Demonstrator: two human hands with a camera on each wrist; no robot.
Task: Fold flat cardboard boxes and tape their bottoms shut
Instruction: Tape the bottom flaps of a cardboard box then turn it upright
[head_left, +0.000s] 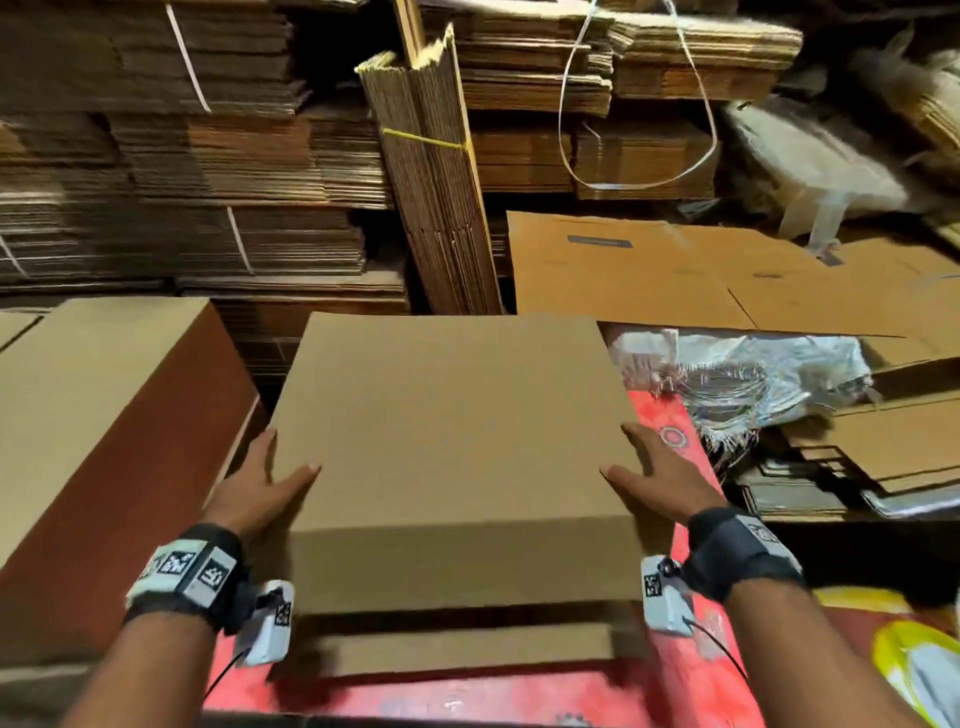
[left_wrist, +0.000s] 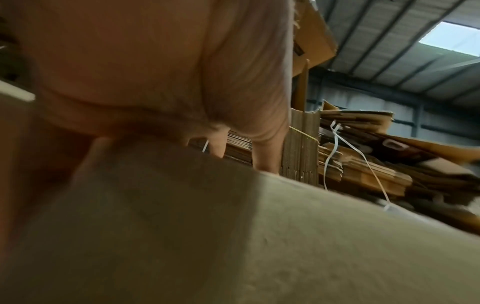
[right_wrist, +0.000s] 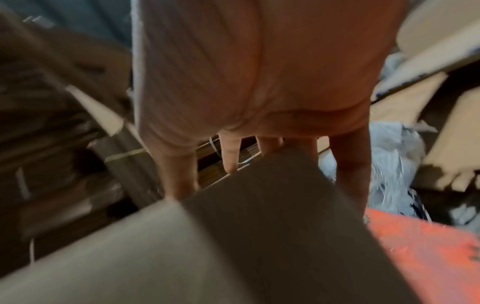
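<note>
Looks like this cardboard box is already popped into shape, sitting mid-frame on the red surface. The left hand and right hand press flat on its sides, fingers straight and spread. No tape visible anywhere, so sealing the bottom probably remains.

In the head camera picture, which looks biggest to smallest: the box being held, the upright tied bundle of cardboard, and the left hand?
1. Box, though it is nearest the camera, which flatters it.
2. Upright bundle, farther back, so its true size is unsure.
3. Left hand, clearly smallest.
</note>
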